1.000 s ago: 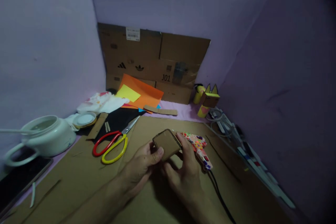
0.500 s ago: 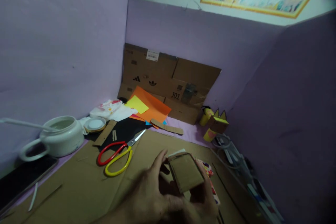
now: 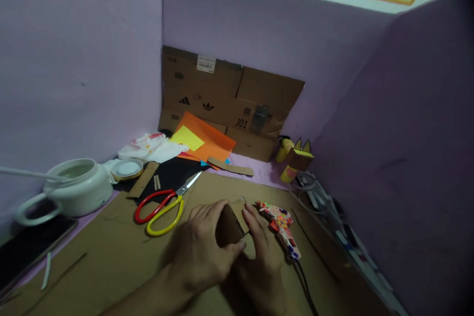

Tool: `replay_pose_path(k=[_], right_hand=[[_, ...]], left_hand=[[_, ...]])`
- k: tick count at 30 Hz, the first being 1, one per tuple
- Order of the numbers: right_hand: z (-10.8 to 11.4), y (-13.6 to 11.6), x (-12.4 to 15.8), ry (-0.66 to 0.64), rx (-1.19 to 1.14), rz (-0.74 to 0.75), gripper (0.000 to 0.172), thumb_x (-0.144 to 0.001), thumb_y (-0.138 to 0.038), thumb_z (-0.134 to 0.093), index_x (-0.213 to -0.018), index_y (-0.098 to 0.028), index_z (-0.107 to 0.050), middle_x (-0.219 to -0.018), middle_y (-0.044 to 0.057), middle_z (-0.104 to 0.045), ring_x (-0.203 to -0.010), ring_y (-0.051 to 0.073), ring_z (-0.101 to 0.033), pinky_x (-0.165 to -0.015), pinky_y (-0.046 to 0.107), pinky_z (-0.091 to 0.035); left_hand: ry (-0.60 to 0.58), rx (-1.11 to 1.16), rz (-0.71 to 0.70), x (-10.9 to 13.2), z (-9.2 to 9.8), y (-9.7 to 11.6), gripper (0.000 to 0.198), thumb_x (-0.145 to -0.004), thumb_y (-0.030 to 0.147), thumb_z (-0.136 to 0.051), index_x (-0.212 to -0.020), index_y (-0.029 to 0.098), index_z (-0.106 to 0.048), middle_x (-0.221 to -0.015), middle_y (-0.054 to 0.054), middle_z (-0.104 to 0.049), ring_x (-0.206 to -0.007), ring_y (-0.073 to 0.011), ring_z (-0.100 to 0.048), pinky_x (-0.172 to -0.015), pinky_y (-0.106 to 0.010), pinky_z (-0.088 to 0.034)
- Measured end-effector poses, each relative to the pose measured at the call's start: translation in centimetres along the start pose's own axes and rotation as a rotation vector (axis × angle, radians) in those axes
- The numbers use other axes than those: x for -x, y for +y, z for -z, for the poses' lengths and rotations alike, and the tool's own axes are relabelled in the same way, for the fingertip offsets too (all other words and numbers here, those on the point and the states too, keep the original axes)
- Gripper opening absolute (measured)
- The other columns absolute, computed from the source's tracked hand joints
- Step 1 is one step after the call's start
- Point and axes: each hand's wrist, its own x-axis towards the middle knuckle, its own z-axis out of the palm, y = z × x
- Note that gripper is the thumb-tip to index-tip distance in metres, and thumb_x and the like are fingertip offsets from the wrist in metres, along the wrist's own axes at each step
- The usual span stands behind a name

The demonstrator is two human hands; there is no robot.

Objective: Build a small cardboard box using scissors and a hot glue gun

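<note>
Both my hands grip a small cardboard box [image 3: 231, 227] above the cardboard-covered table. My left hand [image 3: 203, 244] wraps its left side, thumb across the near edge. On the right side, the fingers of my right hand [image 3: 262, 256] press against the box. It is tilted, with a dark inner or shaded face toward me; my fingers hide part of it. Just right of my right hand lies a patterned glue gun [image 3: 281, 227] with a black cord. Scissors [image 3: 163, 210] with one red and one yellow handle rest left of my hands, blades spread a little.
A white pot [image 3: 77, 187] with a stick in it stands at left beside a dark phone [image 3: 33, 247]. Orange paper [image 3: 207, 138] and a cardboard strip [image 3: 231, 167] lie at the back. A cardboard figure [image 3: 296, 160] with pointed ears stands back right, near cables.
The box has been turned so that a darker face points toward me. Both hands have shifted left and re-gripped it, uncovering the glue gun. The camera view has tipped down somewhat.
</note>
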Motion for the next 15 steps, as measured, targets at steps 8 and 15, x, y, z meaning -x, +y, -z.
replay_pose_path(k=[8, 15], right_hand=[[0.42, 0.19, -0.29, 0.014, 0.027, 0.075, 0.054, -0.079, -0.002, -0.045, -0.132, -0.016, -0.042, -0.125, 0.018, -0.055, -0.118, 0.023, -0.053, -0.090, 0.039, -0.053], [0.69, 0.00, -0.30, 0.013, 0.003, 0.077, 0.056, -0.080, -0.001, -0.046, -0.132, -0.020, -0.042, -0.126, 0.017, -0.055, -0.118, 0.023, -0.054, -0.089, 0.040, -0.053]], left_hand=[[-0.010, -0.026, 0.048, 0.26, 0.09, 0.22, 0.058, -0.062, 0.035, -0.074, -0.114, 0.016, -0.060, -0.101, -0.014, -0.065, -0.094, -0.0346, -0.055, -0.084, -0.046, -0.041], [0.026, 0.074, 0.071, 0.04, 0.07, 0.22, 0.058, -0.055, 0.034, -0.080, -0.109, 0.020, -0.064, -0.098, -0.011, -0.068, -0.094, -0.0349, -0.056, -0.091, -0.048, -0.037]])
